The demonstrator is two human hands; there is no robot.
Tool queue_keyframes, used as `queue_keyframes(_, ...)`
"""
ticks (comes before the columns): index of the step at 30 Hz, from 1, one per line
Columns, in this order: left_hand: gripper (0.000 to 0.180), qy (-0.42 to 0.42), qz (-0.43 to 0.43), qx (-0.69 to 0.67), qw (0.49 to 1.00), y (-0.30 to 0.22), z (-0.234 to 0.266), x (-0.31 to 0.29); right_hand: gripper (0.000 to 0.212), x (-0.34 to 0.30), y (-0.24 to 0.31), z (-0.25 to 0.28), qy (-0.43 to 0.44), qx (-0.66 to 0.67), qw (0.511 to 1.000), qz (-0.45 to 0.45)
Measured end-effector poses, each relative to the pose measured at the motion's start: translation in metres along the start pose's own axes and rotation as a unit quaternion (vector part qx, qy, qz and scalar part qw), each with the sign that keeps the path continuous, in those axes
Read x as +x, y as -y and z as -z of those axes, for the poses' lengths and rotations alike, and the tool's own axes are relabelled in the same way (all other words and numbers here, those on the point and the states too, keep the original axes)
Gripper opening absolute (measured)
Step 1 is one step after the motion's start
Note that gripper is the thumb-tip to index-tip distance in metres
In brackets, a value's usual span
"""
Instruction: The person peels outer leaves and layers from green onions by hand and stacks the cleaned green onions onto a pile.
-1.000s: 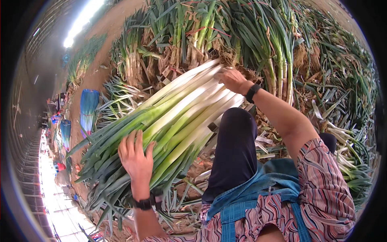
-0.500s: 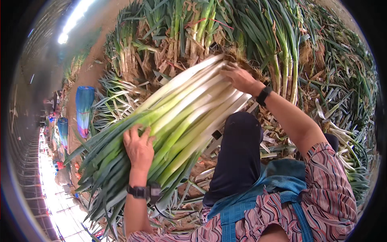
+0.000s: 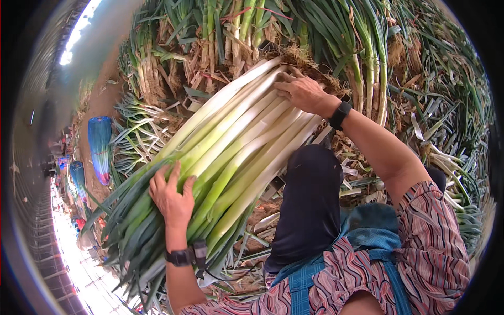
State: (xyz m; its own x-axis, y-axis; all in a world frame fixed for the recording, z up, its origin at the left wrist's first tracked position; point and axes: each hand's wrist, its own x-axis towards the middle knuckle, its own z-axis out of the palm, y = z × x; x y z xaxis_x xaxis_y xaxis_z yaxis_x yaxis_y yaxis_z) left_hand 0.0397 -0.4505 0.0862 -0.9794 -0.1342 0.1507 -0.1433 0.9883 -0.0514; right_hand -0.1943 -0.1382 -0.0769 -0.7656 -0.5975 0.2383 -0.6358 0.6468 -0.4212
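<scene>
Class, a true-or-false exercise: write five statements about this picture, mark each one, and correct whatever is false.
1. The left grip lies on the green leaves of the leeks. True.
2. Both wrists are bare. False: each has a black band.
3. The right grip is at the leeks' white ends. True.
4. A yellow apron shows. False: the apron is blue.
5. A blue-wrapped bundle is left of the leeks. True.

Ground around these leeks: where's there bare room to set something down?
Bare soil shows at upper left, between the blue-wrapped bundle and standing leeks. It's crowded around the right hand: roots above, the leek pile below.
</scene>
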Motion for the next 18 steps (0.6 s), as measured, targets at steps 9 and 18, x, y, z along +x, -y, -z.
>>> queue_keyframes(9, 0.044, 0.044, -0.009, 0.028, 0.999, 0.027, -0.023, -0.004, 0.019, -0.023, -0.006, 0.012, -0.091, 0.171, 0.98, -0.033)
queue_keyframes(18, 0.031, -0.12, 0.086, -0.314, 0.938, -0.108, 0.011, 0.036, 0.025, -0.264, -0.185, -0.007, -0.279, 0.242, 0.702, -0.608)
